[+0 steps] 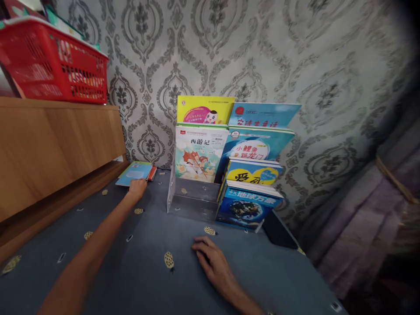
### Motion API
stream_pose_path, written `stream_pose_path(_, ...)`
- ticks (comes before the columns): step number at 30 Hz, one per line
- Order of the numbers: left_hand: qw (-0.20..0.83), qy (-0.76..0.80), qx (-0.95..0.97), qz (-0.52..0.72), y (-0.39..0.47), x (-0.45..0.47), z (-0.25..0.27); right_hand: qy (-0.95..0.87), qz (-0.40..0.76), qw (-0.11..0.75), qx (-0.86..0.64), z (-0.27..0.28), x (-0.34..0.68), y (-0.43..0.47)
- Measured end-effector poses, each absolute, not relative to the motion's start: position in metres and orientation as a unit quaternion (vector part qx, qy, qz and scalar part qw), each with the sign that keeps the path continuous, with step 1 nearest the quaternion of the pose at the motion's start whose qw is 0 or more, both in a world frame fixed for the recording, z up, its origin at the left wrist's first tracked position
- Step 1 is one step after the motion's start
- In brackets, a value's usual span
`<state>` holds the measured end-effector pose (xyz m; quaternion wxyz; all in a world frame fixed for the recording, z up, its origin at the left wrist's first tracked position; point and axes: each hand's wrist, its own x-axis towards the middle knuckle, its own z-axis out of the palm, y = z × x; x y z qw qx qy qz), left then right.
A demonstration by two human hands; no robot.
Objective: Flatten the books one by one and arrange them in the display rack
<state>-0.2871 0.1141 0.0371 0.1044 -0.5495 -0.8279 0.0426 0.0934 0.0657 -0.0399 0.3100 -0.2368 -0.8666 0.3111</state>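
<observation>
My left hand (138, 188) is stretched out to the far left, its fingers closed at the near right corner of a light-blue book (133, 170). That book lies flat on top of a small pile, and an orange-red book (152, 173) sticks out at the pile's right side. My right hand (211, 261) rests on the tablecloth with loosely bent fingers apart, holding nothing. Behind it stands a clear acrylic book rack (193, 202). Upright in the rack are a white storybook (200, 153), a yellow book (205, 107), and several blue books, with an earth-cover book (246, 210) in front.
On the left, a red plastic basket (78, 65) sits on a wooden cabinet (59, 148). A dark flat object (278, 229) lies right of the rack. Patterned wallpaper is behind, and a curtain (364, 218) hangs at the right. The tablecloth (144, 271) is blue-grey with pineapples.
</observation>
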Motion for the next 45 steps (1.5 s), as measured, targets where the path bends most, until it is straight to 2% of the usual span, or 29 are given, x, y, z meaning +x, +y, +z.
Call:
stream_pose_path(9, 0.022, -0.765, -0.635, 0.111, 0.069, -0.234, 0.032, -0.876, 0.307, 0.293, -0.228, -0.035, 0.094, 0.062)
stream_pose_path(16, -0.101, -0.743, -0.659, 0.063, 0.059, -0.235, 0.041, -0.884, 0.298, 0.286, -0.220, -0.034, 0.095, 0.062)
stream_pose_path(21, 0.001, -0.836, -0.549, 0.018, 0.061, -0.259, 0.031, -0.885, 0.288, 0.292, -0.218, -0.038, 0.093, 0.064)
stream_pose_path(28, 0.069, -0.855, -0.514, -0.005, 0.046, -0.261, 0.000, -0.888, 0.279, 0.296, -0.216, -0.038, 0.093, 0.064)
stream_pose_path(35, 0.092, -0.837, -0.539, 0.024, 0.031, -0.236, 0.004, -0.898, 0.240, 0.312, -0.196, -0.038, 0.092, 0.062)
stream_pose_path(42, 0.089, -0.806, -0.582, 0.057, 0.010, -0.195, 0.014, -0.926, 0.135, 0.318, -0.155, -0.027, 0.095, 0.048)
stream_pose_path(45, 0.075, -0.797, -0.596, 0.061, 0.003, -0.177, 0.017, -0.932, 0.134, 0.310, -0.134, -0.022, 0.098, 0.037)
